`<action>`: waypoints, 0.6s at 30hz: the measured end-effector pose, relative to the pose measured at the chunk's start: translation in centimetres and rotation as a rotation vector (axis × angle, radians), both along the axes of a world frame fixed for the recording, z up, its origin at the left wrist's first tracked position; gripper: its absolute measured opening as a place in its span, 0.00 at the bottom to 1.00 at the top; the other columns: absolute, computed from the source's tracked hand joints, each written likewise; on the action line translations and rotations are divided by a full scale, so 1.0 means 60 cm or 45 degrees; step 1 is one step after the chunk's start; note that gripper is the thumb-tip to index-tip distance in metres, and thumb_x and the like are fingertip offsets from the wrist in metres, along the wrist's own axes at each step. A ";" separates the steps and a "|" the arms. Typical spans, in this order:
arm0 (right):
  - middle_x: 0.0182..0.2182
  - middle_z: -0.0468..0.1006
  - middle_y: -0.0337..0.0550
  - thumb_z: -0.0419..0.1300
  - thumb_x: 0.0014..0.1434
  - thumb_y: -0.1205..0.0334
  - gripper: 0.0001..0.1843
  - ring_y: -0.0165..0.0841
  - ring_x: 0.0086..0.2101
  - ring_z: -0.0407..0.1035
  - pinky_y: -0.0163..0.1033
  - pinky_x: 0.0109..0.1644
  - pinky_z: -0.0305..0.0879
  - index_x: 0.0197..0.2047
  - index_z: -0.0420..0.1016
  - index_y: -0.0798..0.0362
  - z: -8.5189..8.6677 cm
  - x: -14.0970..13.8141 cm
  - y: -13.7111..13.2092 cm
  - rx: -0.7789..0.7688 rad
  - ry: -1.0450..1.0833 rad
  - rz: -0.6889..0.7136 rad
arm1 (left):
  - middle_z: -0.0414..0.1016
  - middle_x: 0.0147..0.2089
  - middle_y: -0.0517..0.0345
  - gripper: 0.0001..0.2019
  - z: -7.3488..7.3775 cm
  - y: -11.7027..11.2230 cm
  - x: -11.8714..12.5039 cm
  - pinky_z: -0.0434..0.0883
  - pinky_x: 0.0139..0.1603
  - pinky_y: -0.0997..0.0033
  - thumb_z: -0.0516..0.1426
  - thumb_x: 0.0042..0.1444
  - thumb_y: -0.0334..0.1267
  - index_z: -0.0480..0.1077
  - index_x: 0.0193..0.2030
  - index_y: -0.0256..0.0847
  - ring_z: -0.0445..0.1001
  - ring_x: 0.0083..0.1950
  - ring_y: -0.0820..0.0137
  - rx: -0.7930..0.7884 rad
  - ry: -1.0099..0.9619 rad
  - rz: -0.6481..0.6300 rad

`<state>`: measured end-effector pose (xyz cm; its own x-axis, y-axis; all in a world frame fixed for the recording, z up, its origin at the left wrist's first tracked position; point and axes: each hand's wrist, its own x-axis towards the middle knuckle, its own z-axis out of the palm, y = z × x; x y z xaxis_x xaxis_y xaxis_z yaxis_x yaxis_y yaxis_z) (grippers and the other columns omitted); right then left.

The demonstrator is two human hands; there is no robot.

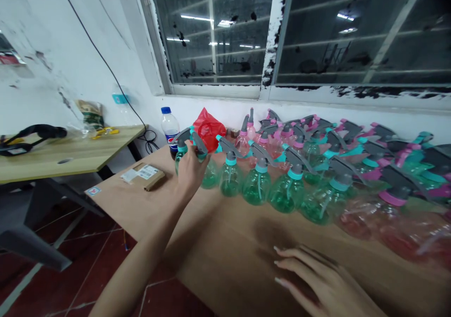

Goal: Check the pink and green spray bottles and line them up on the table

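My left hand [192, 169] is closed around the neck of a green spray bottle [210, 175] at the left end of a row. Its grey and turquoise spray head sticks up past my fingers, which partly hide it. Just left of this hand stands another green spray bottle [181, 152]. To the right, a green spray bottle with a turquoise collar [230, 181] comes first in the front row, followed by several more. Over the brown tabletop [225, 242] my right hand [313, 277] is open, fingers stretched out, holding nothing.
Several pink spray bottles [366, 213] crowd the right side and back. A cola bottle [170, 127] and a red plastic bag [209, 129] stand near the wall. A flat cardboard package [143, 175] lies at left. Beyond a gap is a second desk [81, 155] with a black headset [38, 133].
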<state>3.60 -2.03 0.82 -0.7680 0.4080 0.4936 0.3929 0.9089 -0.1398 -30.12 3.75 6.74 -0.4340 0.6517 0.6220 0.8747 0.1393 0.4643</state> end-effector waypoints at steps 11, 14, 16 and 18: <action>0.46 0.79 0.45 0.52 0.64 0.62 0.12 0.37 0.46 0.74 0.44 0.48 0.74 0.46 0.74 0.51 0.003 -0.062 0.033 0.005 -0.080 0.063 | 0.76 0.34 0.53 0.11 0.021 -0.069 0.002 0.69 0.37 0.62 0.55 0.54 0.46 0.66 0.38 0.42 0.76 0.39 0.55 -0.167 -0.015 -0.092; 0.53 0.75 0.49 0.50 0.64 0.67 0.15 0.38 0.52 0.69 0.46 0.58 0.65 0.49 0.73 0.56 0.020 -0.130 0.059 0.461 -0.182 0.229 | 0.76 0.35 0.53 0.11 0.021 -0.072 -0.001 0.69 0.37 0.62 0.55 0.53 0.46 0.66 0.38 0.42 0.77 0.39 0.55 -0.184 -0.048 -0.139; 0.56 0.73 0.47 0.50 0.63 0.66 0.16 0.38 0.57 0.63 0.46 0.64 0.56 0.51 0.72 0.56 0.027 -0.177 0.076 0.569 -0.227 0.331 | 0.76 0.36 0.53 0.11 0.020 -0.074 -0.002 0.70 0.37 0.62 0.55 0.54 0.47 0.66 0.38 0.42 0.77 0.40 0.55 -0.181 -0.068 -0.161; 0.56 0.72 0.54 0.49 0.63 0.67 0.17 0.43 0.58 0.62 0.51 0.66 0.51 0.50 0.73 0.61 0.030 -0.218 0.090 0.657 -0.275 0.337 | 0.77 0.36 0.54 0.12 0.018 -0.080 -0.006 0.70 0.37 0.62 0.55 0.53 0.47 0.66 0.38 0.42 0.78 0.40 0.55 -0.177 -0.086 -0.171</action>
